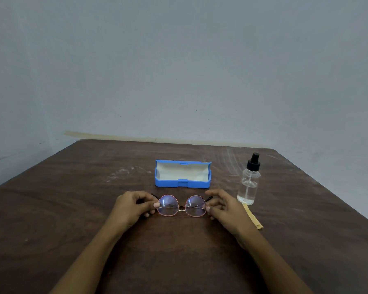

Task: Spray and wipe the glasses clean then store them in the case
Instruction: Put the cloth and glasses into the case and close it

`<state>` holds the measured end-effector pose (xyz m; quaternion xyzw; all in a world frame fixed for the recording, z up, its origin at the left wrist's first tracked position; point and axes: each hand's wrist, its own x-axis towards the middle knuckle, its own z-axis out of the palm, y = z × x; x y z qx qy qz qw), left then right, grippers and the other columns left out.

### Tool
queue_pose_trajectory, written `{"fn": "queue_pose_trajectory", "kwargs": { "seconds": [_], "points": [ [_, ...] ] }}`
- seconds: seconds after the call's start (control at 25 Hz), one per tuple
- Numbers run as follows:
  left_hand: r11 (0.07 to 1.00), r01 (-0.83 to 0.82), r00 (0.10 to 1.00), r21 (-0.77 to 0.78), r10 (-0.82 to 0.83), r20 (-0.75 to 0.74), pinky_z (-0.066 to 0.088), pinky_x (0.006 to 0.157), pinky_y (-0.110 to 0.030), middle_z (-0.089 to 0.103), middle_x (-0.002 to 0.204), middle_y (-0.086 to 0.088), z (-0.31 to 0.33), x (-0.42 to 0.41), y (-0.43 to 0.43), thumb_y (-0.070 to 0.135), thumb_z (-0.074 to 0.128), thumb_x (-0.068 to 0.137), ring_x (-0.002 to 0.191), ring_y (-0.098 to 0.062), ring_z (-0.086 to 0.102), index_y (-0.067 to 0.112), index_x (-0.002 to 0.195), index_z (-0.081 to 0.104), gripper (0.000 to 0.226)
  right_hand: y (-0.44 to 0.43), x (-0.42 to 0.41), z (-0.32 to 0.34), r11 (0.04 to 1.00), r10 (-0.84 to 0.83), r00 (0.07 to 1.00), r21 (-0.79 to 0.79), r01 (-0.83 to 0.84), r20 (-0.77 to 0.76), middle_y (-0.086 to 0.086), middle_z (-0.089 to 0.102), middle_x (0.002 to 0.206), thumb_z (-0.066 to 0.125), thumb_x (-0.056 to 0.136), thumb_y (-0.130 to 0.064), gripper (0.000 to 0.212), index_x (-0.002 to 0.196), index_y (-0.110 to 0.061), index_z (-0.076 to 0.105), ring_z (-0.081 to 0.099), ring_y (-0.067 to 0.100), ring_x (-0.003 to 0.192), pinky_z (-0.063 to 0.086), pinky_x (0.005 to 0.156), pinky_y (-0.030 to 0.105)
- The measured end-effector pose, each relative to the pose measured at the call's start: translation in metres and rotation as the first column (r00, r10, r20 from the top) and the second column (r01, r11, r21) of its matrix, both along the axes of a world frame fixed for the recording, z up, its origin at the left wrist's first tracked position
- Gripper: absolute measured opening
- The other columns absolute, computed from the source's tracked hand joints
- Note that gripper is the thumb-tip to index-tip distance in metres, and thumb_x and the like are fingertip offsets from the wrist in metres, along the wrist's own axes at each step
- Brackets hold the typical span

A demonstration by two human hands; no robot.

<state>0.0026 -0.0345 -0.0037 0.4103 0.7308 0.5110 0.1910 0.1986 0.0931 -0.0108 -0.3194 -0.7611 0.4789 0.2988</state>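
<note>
Evidently pre-spray: left hand (130, 205) and right hand (223, 205) pinch the glasses (181, 205) by their outer rims; next, one hand must free itself for the spray bottle (249, 183).

Dark brown wooden table (72, 209), whitish scuffs on far surface; plain grey-blue wall (179, 60) behind.

Dim, flat, bluish light fills the view, brighter on the pale wall (179, 60) than on the dark desk (51, 209), where shadows are faint and soft-edged, while whitish glare streaks the lenses of the glasses (168, 205), fine detail looks slightly soft, and the wide angle bows the desk's edges.
</note>
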Motion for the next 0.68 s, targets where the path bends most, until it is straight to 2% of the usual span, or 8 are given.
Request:
{"fn": "queue_pose_trajectory", "kwargs": {
  "seconds": [0.12,0.28,0.44,0.56,0.68],
  "points": [
    [1.000,-0.009,1.000,0.005,0.009,0.005,0.042,0.047,-0.007,0.062,0.043,0.006,0.0000,-0.0001,0.0004,0.010,0.071,0.073,0.040,0.001,0.050,0.013,0.073,0.073,0.003,-0.0010,0.0000,0.0012,0.999,-0.014,1.000,0.036,0.013,0.026,0.000,0.065,0.081,0.053,0.085,0.000,0.032,0.113,-0.015,0.053,0.058,0.011,0.068,0.049,0.067,0.025],
    [1.000,-0.019,1.000,0.012,0.019,0.003,0.044,0.048,-0.008,0.063,0.045,0.006,-0.0016,-0.0003,0.0002,0.010,0.071,0.074,0.041,0.000,0.052,0.013,0.073,0.073,0.003,-0.0040,0.0002,0.0034,0.993,-0.042,0.997,0.111,0.035,0.063,-0.002,0.064,0.079,0.050,0.086,-0.001,0.029,0.110,-0.018,0.055,0.058,0.008,0.066,0.052,0.073,0.033],
    [0.999,-0.038,0.999,0.032,0.038,0.000,0.045,0.050,-0.010,0.065,0.047,0.005,-0.0007,0.0001,0.0014,0.013,0.071,0.074,0.042,0.000,0.053,0.015,0.070,0.072,0.005,-0.0067,0.0008,0.0068,0.980,-0.054,0.995,0.193,0.036,0.087,-0.006,0.060,0.074,0.049,0.086,-0.001,0.027,0.101,-0.023,0.054,0.057,0.007,0.065,0.052,0.074,0.035],
    [0.995,-0.086,0.996,0.045,0.086,0.008,0.043,0.047,-0.008,0.063,0.044,0.006,0.0009,0.0018,0.0014,0.017,0.072,0.074,0.040,0.000,0.053,0.016,0.063,0.069,0.011,-0.0079,0.0008,0.0075,0.968,-0.074,0.995,0.246,0.055,0.070,-0.007,0.059,0.071,0.049,0.085,0.000,0.027,0.096,-0.025,0.053,0.057,0.009,0.066,0.053,0.074,0.038],
    [0.979,-0.194,0.981,0.057,0.196,-0.019,0.042,0.047,-0.013,0.062,0.046,0.003,0.0024,0.0035,0.0008,0.030,0.070,0.075,0.037,-0.001,0.052,0.007,0.062,0.066,0.027,-0.0081,0.0005,0.0068,0.949,-0.117,0.993,0.295,0.106,0.020,-0.006,0.060,0.068,0.048,0.083,0.002,0.028,0.093,-0.023,0.055,0.059,0.015,0.067,0.054,0.071,0.039]
  ]
}}
